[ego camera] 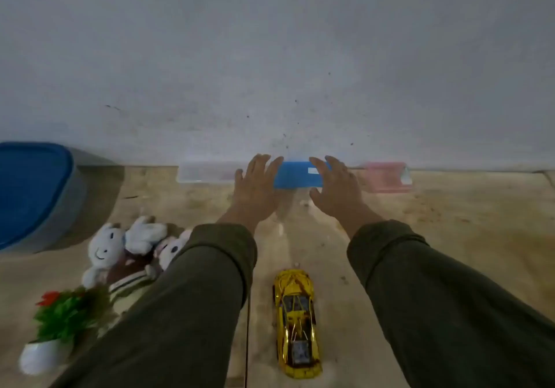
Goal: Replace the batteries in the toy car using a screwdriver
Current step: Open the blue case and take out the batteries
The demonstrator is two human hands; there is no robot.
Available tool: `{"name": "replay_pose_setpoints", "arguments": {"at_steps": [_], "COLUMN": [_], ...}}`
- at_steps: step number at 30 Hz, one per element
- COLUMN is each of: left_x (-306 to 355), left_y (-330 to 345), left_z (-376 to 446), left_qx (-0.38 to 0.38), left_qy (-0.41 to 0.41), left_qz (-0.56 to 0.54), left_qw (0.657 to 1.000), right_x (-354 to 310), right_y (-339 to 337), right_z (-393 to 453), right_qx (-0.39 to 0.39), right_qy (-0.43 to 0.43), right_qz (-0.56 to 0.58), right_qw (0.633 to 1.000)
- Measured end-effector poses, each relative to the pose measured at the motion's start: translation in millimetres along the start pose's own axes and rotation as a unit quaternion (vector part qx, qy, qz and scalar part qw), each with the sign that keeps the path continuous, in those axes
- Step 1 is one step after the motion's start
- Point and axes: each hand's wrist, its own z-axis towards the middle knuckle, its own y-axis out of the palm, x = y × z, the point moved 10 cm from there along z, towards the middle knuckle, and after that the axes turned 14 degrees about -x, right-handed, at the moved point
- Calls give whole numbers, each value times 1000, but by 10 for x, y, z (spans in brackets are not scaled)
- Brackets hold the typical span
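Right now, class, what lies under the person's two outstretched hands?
A blue box sits against the wall, under the left hand and right hand, both spread open. Its ends are covered by the hands, and nothing shows of its contents.

Both hands reach to the blue box (297, 175) at frame centre, against the wall: left hand (255, 189) and right hand (336, 188), fingers spread at its ends. Yellow car (297, 321) sits lower centre. Plush toys (126, 252) and potted plant (57, 324) lie lower left.
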Motion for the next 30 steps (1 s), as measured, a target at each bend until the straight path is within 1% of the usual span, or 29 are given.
{"name": "replay_pose_setpoints", "arguments": {"at_steps": [2,5,7,8,10,13,14,17,18,21,23,25,28,30], "left_x": [55,73,114,129,167,169,162,139,144,149,147,148,159,168], "left_y": [159,446,583,620,639,549,534,538,538,556,561,539,508,540], "left_z": [209,465,570,597,642,691,703,729,731,728,715,701,698,717], "left_qx": [-23,-58,-62,-61,-42,21,35,49,50,54,53,54,45,27], "left_qy": [-8,-11,1,1,-5,-28,-32,-39,-42,-66,-80,-84,-88,-90], "left_qz": [18,36,38,36,19,-20,-22,-18,-19,-25,-19,-5,13,23], "left_qw": [1000,998,997,997,999,999,999,998,998,996,995,995,995,995], "right_x": [94,203,211,199,192,188,172,114,94,92,72,30,-49,-63], "right_y": [103,382,433,412,395,415,445,631,668,664,632,609,574,513], "right_z": [175,379,447,453,455,481,504,596,617,673,672,670,643,577], "right_qx": [-3,-35,0,38,103,143,142,107,106,96,109,136,179,209], "right_qy": [-4,-15,-36,-49,-67,-67,-68,-76,-72,-61,-85,-128,-205,-240], "right_qz": [-11,-29,-42,-51,-73,-168,-212,-329,-351,-365,-394,-420,-418,-408], "right_qw": [1000,999,998,997,990,973,964,935,928,924,909,888,867,856]}}
